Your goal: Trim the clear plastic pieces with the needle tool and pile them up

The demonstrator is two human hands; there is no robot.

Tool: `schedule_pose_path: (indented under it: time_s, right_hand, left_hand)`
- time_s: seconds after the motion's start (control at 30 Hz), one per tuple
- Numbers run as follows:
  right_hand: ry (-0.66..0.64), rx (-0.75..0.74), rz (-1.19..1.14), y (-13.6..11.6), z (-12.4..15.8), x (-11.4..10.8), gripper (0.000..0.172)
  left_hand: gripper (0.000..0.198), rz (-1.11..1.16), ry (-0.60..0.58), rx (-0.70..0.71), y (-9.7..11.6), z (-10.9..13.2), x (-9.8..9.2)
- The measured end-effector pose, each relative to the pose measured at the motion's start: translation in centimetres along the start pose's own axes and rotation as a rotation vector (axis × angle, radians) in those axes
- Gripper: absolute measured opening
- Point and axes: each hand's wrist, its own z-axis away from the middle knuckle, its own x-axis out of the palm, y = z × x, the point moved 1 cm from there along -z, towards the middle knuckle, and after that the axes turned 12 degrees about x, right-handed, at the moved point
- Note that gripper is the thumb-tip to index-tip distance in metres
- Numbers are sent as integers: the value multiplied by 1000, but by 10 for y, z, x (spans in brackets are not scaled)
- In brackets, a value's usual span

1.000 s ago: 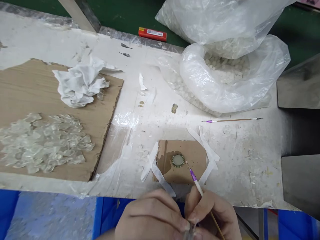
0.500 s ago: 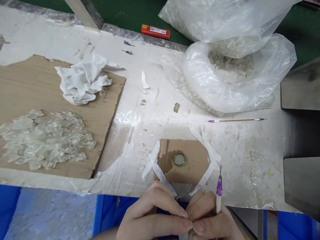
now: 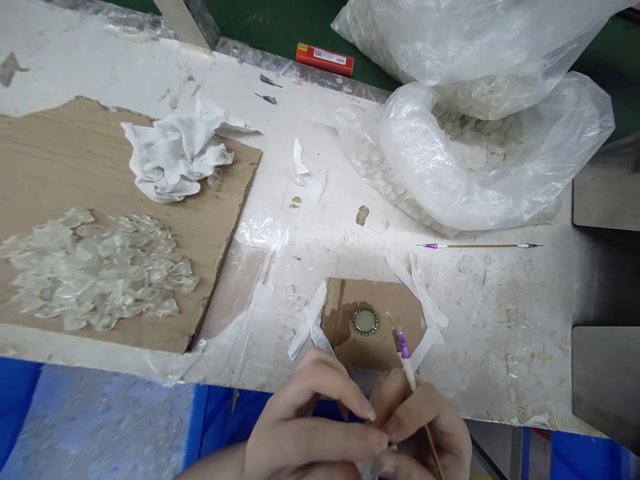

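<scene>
A small round metal setting [image 3: 365, 321] with a pale centre lies on a taped-down cardboard patch [image 3: 385, 347] near the table's front edge. My right hand [image 3: 425, 433] is closed on a thin brush [image 3: 406, 360] with a purple ferrule, its tip close to the right of the setting. My left hand [image 3: 315, 427] is curled beside it, fingertips pinched against the right hand's fingers on something small that I cannot make out.
A large cardboard sheet [image 3: 45, 167] at left carries a heap of clear glass pieces [image 3: 95, 270] and a crumpled white cloth [image 3: 177, 153]. Plastic bags of pale pieces [image 3: 480, 133] fill the back right. A second brush [image 3: 480, 246], a red lighter [image 3: 325, 59], a grey metal surface [image 3: 607, 267] at right.
The brush tip swung right, off the cardboard patch, half a second ago and has come back close beside the round setting. The view has shifted slightly to the left.
</scene>
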Motion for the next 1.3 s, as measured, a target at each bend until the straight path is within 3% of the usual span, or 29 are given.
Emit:
schedule_pose_path:
  time_s: [0.07, 0.13, 0.27, 0.37, 0.47, 0.67, 0.87, 1.0, 1.17, 1.3]
  right_hand:
    - [-12, 26, 60, 1, 2, 0, 13]
    - [23, 2, 152, 2, 4, -2, 17]
    - [277, -80, 224, 6, 2, -11, 41]
    - [386, -116, 313, 7, -5, -19, 36]
    - [394, -146, 534, 8, -9, -24, 18]
    - [425, -102, 677, 21, -4, -24, 8]
    - [322, -109, 747, 26, -17, -22, 40]
    - [275, -105, 767, 16, -30, -18, 43]
    - [241, -90, 703, 4, -26, -15, 40]
    - [259, -98, 373, -1, -13, -8, 13]
  left_hand:
    - [8, 35, -5, -9, -2, -2, -2]
    - [10, 63, 72, -53, -4, -2, -4]
    - [10, 111, 238, -197, -3, 2, -5]
    - [19, 191, 286, -278, 0, 7, -6]
    - [23, 227, 334, -316, 2, 11, -8]
    - [25, 150, 343, -343, 3, 12, -13]
    - [32, 157, 294, -285, 2, 14, -13]
    - [31, 169, 310, -295, 0, 15, -14]
    - [29, 179, 345, -328, 2, 13, -11]
    - [30, 228, 406, -404, 2, 10, -3]
